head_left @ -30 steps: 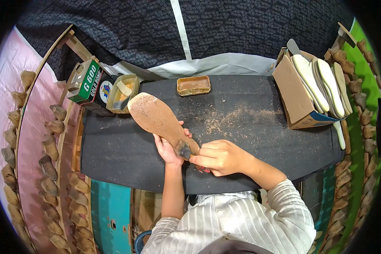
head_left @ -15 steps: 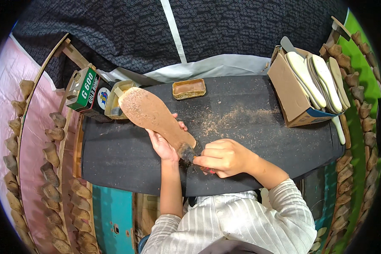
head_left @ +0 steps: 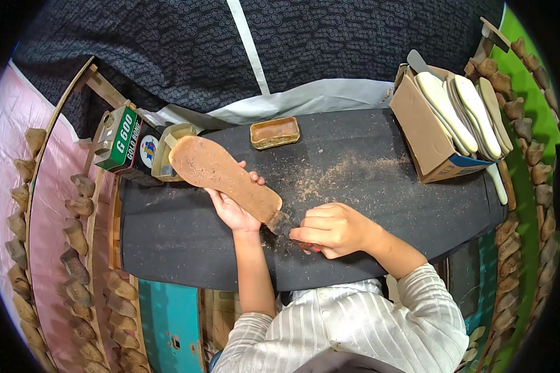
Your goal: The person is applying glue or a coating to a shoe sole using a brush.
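My left hand (head_left: 238, 214) is closed round the narrow end of a brown shoe sole (head_left: 221, 173), palm beneath it and fingertips showing over its far edge. The sole tilts from upper left to lower right, its wide end near the yellowish tub. In my right hand (head_left: 336, 231), the fingers are wrapped round a brush (head_left: 282, 225) with dark bristles; a bit of red shows below the fingers. Its bristles are at the heel end of the sole, slightly blurred. A few crumbs lie on the sole's face.
Brown shavings (head_left: 336, 177) litter the black-covered table (head_left: 174, 227). At the back stands a small rectangular dish (head_left: 275, 133). A green and black can (head_left: 126, 144) and a yellowish tub (head_left: 165, 149) are left. Right, a cardboard box (head_left: 417, 130) holds pale soles (head_left: 479, 115). Shoe lasts (head_left: 76, 231) line side racks.
The brush has moved slightly down and right, off the sole's face to its heel end. Fewer loose crumbs lie on the sole. The whole view has shifted a little.
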A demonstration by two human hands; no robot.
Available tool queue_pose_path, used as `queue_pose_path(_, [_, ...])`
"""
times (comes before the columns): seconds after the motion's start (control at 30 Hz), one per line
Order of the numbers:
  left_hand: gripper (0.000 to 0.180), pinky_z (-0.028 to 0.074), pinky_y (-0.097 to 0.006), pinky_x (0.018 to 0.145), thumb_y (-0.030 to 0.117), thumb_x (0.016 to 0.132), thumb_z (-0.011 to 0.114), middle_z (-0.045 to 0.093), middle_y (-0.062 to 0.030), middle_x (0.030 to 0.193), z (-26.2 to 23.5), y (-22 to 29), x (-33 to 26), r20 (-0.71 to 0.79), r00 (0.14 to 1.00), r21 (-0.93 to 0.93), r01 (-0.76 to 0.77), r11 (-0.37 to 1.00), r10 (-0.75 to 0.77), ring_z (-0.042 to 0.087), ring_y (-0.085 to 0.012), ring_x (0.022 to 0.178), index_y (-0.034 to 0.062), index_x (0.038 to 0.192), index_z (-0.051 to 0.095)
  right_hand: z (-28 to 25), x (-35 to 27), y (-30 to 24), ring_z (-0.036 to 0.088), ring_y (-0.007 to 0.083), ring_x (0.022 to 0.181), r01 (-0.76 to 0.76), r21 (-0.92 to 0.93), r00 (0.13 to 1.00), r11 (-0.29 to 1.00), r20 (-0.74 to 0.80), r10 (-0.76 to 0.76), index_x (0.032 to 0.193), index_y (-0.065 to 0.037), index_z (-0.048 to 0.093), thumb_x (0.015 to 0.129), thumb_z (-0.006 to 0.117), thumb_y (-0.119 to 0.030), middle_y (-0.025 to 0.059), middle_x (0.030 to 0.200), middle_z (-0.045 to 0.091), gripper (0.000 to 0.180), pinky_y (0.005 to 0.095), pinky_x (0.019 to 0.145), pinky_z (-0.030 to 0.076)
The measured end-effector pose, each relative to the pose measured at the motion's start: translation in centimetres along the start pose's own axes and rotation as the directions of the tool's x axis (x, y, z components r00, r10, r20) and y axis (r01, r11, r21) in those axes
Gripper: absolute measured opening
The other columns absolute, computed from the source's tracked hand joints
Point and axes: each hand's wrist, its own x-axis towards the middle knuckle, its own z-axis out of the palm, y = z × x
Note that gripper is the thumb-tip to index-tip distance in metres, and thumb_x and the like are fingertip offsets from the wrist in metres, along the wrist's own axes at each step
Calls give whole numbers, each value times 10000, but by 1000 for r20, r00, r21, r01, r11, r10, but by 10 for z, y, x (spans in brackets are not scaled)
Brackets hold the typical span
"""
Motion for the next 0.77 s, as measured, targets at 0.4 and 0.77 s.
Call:
queue_pose_path(0.4, [714,460,-417,682,628,881,264,546,-138,1048,-8,6,-1,-68,996,10,-52,999,53,536,-281,776,13,1195,445,13,-4,10,528,201,581,1,46,1000,999,10,-1,913,-27,617,567,629,-46,37,684,534,346,322,513,442])
queue_pose_path(0.77, [784,485,-399,687,689,839,251,524,-115,1076,-11,1,0,-130,991,202,15,979,11,551,-262,794,30,1235,405,5,7,118,654,193,748,-456,-11,798,890,-448,403,975,-81,601,693,483,111,78,780,603,360,292,630,512])
